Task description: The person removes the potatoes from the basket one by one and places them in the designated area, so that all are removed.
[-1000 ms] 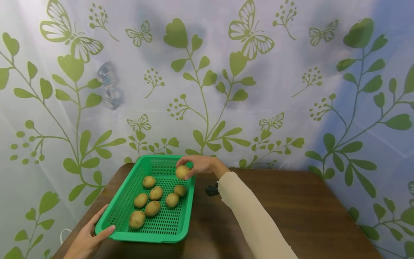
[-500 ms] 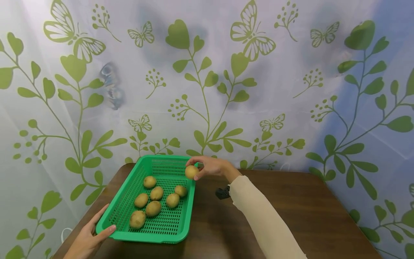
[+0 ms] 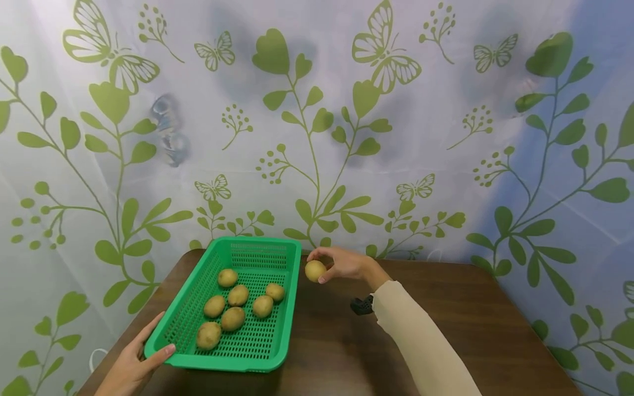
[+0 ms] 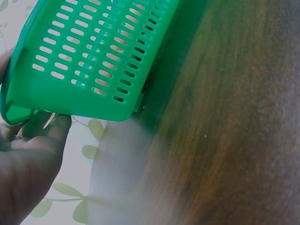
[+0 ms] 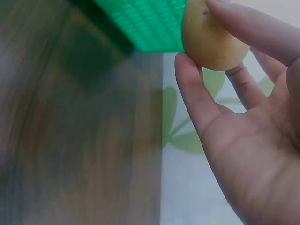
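A green perforated plastic basket (image 3: 284, 341) stands on the left part of the table, with several potatoes (image 3: 233, 318) lying on its bottom. At its near left corner my left hand (image 3: 132, 360) grips the rim, thumb over the edge; the left wrist view shows the fingers (image 4: 57, 133) against the basket's outer side. Just beyond the basket's right rim, my right hand (image 3: 346, 263) holds one potato (image 3: 315, 270) between thumb and fingertips, raised above the table. In the right wrist view this potato (image 5: 211, 42) is pinched by the fingers, its top cut off by the frame.
The brown wooden table (image 3: 436, 330) stretches to the right of the basket. A small black object (image 3: 361, 305) is partly hidden by the right sleeve. A pale curtain (image 3: 317, 137) with green leaves and butterflies hangs behind the table.
My right hand has carried the potato to the right, from above the basket's far right corner to outside its rim. The left hand and the basket have stayed in place.
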{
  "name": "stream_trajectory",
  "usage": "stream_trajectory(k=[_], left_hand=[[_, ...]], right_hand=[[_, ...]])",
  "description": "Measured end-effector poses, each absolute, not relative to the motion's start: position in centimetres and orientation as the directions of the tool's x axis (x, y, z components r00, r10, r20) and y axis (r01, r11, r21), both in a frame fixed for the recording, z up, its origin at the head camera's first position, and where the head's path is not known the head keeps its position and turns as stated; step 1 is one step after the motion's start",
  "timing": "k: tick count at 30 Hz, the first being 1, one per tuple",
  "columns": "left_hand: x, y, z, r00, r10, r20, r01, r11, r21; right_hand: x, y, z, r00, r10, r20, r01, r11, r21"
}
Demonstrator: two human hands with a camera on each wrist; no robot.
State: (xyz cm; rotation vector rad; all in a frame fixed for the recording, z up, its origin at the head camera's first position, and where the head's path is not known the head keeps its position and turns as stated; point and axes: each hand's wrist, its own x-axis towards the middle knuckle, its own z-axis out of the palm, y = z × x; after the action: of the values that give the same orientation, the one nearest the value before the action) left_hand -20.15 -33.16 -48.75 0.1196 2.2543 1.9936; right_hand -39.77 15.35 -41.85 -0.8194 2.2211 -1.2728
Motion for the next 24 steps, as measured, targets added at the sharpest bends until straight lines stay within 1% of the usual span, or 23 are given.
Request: stream_trajectory(k=[6,10,15,20,24], left_hand=[[-20.2,-33.4,-49.0,-0.985,0.168,-0.029,-0.013,0.095,0.995],[-20.2,-33.6,-49.1,-0.980,0.196,-0.017,-0.006,0.055,0.998],[-20.2,-33.6,-48.9,-0.985,0.175,-0.014,-0.003,0.066,0.998],[-20.3,-33.6,-48.9,-0.982,0.187,-0.022,-0.011,0.061,0.998],[-20.4,-33.5,-49.0,-0.980,0.199,-0.005,0.006,0.054,0.999]], right_hand=[[-39.2,17.4,-43.8,-0.767,-0.633,-0.106,-0.212,0.406,-0.889],[-38.6,18.6,-45.2,-0.776,-0.620,-0.113,-0.186,0.397,-0.899],[-38.1,19.7,-46.8,-0.789,-0.605,-0.108,-0.173,0.387,-0.906],[-37.6,20.7,-48.3,-0.801,-0.589,-0.108,-0.171,0.398,-0.901],[-37.3,21.3,-49.0,-0.811,-0.575,-0.107,-0.170,0.407,-0.897]])
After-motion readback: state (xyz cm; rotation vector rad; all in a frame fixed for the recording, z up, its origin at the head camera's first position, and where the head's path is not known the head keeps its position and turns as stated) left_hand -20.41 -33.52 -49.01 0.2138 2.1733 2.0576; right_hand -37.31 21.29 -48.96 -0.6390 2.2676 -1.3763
